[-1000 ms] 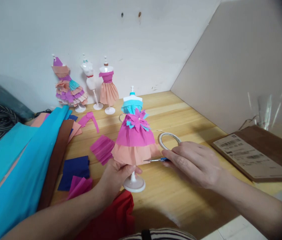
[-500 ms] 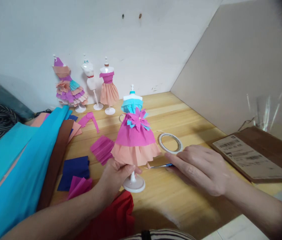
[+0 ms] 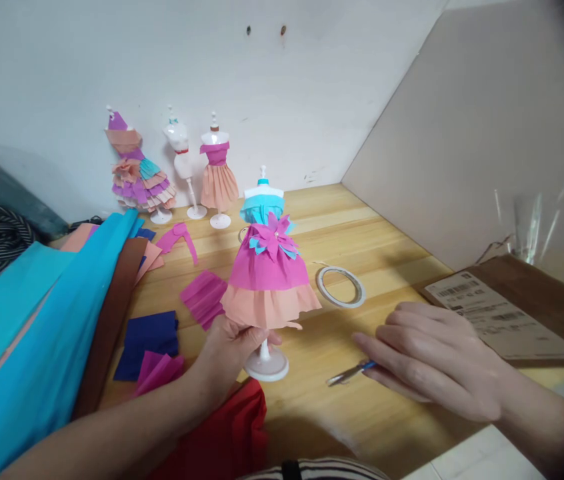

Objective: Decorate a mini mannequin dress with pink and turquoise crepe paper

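Note:
My left hand (image 3: pixel 235 343) is closed around the stem of a small white dress-form mannequin (image 3: pixel 267 368), just under its skirt. The mannequin stands upright in a crepe-paper dress (image 3: pixel 269 273) with a turquoise top, a magenta skirt and a peach ruffle. A magenta and turquoise flower (image 3: pixel 276 237) sits at the waist. From the ruffle's lower edge a thin peach strip (image 3: pixel 292 325) sticks out to the right. My right hand (image 3: pixel 429 357) holds blue-handled scissors (image 3: pixel 349 375) low over the table, apart from the dress; their handles are mostly hidden by the fingers.
Three more mannequins (image 3: pixel 219 177) stand by the back wall. A tape roll (image 3: pixel 341 287) lies right of the dress. Turquoise crepe paper (image 3: pixel 77 300) covers the left side, with navy paper (image 3: pixel 147 343) and red paper (image 3: pixel 232 433) nearer me. A cardboard parcel (image 3: pixel 537 313) is at right.
My right hand has drawn the scissors away from the ruffle's edge, to the right and toward me. My left hand stays at the stem; the mannequin has barely shifted.

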Tool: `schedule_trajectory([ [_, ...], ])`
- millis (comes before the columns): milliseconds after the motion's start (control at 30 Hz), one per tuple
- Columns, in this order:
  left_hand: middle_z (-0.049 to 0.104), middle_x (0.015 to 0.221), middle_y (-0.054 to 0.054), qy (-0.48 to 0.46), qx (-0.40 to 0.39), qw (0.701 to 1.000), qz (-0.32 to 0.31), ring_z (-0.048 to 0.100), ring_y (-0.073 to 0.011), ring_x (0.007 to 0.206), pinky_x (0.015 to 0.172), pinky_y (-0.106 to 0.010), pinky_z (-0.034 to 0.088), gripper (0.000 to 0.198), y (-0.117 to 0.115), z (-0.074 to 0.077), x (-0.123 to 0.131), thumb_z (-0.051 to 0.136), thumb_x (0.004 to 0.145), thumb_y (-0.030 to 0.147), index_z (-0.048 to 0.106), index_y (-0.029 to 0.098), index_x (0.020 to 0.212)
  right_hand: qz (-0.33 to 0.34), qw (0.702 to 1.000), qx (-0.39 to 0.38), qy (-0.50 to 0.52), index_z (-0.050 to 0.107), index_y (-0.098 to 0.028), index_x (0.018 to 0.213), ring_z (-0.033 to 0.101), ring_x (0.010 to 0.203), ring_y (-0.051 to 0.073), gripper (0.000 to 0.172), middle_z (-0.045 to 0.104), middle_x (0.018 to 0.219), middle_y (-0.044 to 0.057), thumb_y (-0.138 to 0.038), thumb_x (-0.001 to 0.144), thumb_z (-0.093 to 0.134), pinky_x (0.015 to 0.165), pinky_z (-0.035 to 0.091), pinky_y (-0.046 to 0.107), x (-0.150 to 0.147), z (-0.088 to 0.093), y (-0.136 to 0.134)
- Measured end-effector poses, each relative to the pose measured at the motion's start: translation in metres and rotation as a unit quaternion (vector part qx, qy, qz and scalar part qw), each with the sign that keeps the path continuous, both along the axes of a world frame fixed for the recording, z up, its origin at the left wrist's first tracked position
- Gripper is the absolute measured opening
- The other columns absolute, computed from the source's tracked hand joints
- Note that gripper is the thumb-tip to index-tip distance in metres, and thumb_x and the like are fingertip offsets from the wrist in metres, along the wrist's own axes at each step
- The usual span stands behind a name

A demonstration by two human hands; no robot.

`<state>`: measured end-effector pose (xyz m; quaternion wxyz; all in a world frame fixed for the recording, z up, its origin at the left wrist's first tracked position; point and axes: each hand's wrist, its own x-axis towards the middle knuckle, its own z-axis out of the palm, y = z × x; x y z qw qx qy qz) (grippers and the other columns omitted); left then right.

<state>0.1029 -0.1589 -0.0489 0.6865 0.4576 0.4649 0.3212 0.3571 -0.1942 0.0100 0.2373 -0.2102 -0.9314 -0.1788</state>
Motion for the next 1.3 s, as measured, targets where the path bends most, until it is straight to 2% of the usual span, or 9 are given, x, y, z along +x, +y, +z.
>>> schedule_trajectory([
  [67, 0.068, 0.061, -0.008, 0.001, 0.004, 1.000, 0.000, 0.054, -0.0129, 0.054, 0.054, -0.023, 0.038, 0.032, 0.000, -0.001, 0.000, 0.070, 0.060, 0.043, 0.071, 0.011, 0.062, -0.005, 1.000, 0.015, 0.018, 0.060, -0.010, 0.093, 0.052, 0.056, 0.014, 0.012, 0.060, 0.062, 0.004, -0.015, 0.083, 0.060, 0.047, 0.040, 0.029, -0.002, 0.002, -0.001],
  [233, 0.070, 0.063, -0.008, 0.013, 0.015, 1.000, 0.012, 0.056, -0.0143, 0.056, 0.056, -0.023, 0.039, 0.029, 0.000, -0.002, 0.001, 0.069, 0.061, 0.040, 0.071, 0.012, 0.063, -0.094, 0.989, 0.091, 0.068, 0.060, -0.009, 0.095, 0.049, 0.052, 0.014, 0.013, 0.055, 0.059, 0.004, -0.011, 0.082, 0.058, 0.046, 0.040, 0.028, -0.020, 0.006, 0.007],
  [533, 0.068, 0.060, -0.007, 0.030, 0.015, 0.999, 0.007, 0.052, -0.0113, 0.053, 0.054, -0.022, 0.036, 0.026, 0.000, -0.003, 0.001, 0.067, 0.062, 0.037, 0.072, 0.011, 0.062, -0.111, 0.987, 0.092, 0.064, 0.059, -0.012, 0.097, 0.049, 0.051, 0.013, 0.015, 0.057, 0.058, 0.003, -0.015, 0.083, 0.057, 0.047, 0.041, 0.026, -0.019, -0.001, 0.014],
  [733, 0.068, 0.059, -0.006, 0.033, 0.014, 0.999, 0.000, 0.051, -0.0109, 0.052, 0.053, -0.022, 0.035, 0.026, -0.001, -0.007, 0.000, 0.067, 0.061, 0.036, 0.073, 0.011, 0.064, -0.107, 0.989, 0.085, 0.061, 0.057, -0.009, 0.099, 0.050, 0.052, 0.013, 0.018, 0.057, 0.059, 0.004, -0.014, 0.082, 0.057, 0.046, 0.039, 0.026, -0.022, -0.003, 0.013],
  [1000, 0.069, 0.061, -0.007, 0.007, 0.001, 1.000, 0.002, 0.054, -0.0120, 0.055, 0.055, -0.022, 0.038, 0.026, -0.002, -0.005, 0.001, 0.069, 0.059, 0.037, 0.072, 0.011, 0.063, -0.098, 0.989, 0.084, 0.073, 0.056, -0.008, 0.103, 0.051, 0.054, 0.014, 0.023, 0.057, 0.060, 0.003, -0.015, 0.081, 0.060, 0.048, 0.040, 0.026, -0.032, -0.006, 0.015],
  [1300, 0.070, 0.065, -0.008, 0.023, -0.004, 1.000, 0.002, 0.056, -0.0130, 0.056, 0.056, -0.023, 0.039, 0.027, -0.003, -0.005, 0.001, 0.068, 0.060, 0.036, 0.072, 0.010, 0.065, -0.094, 0.989, 0.076, 0.090, 0.057, -0.008, 0.104, 0.048, 0.054, 0.014, 0.024, 0.055, 0.060, 0.003, -0.015, 0.082, 0.059, 0.048, 0.038, 0.027, -0.039, -0.011, 0.016],
])
